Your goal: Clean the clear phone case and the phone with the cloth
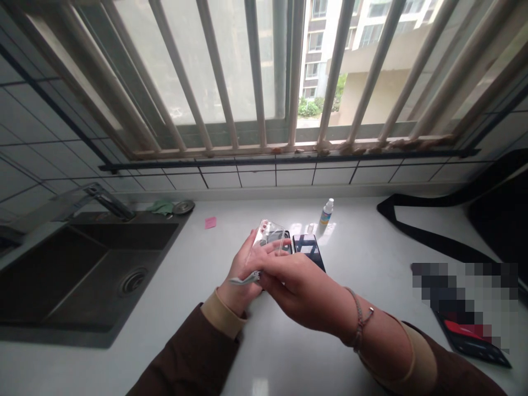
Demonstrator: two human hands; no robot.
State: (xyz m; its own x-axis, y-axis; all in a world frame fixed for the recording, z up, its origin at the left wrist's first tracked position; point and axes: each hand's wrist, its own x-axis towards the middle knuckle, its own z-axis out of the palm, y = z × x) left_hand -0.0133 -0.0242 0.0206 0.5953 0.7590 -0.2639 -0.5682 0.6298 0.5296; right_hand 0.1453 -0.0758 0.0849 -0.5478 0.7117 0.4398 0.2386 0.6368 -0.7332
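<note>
A clear phone case (269,226) with camera cut-outs rests in my left hand (239,269), whose fingers lie behind and around it. My right hand (289,275) is crossed over the case's lower part, pinching a small greyish-white cloth (247,278) that sticks out below the fingers. Its contact with the case is partly hidden by the hand itself. Just beyond the right hand, a dark-screened phone (308,246) lies face up on the counter. Another dark object, partly seen through the clear case, lies beside the phone; its kind is unclear.
A small white-capped bottle (326,212) stands behind the phone. A pink sticky note (210,223) lies left of centre. The sink (144,322) and faucet (109,201) are at left, a black strap (424,231) at right, near a partly blurred black-and-red object (466,328).
</note>
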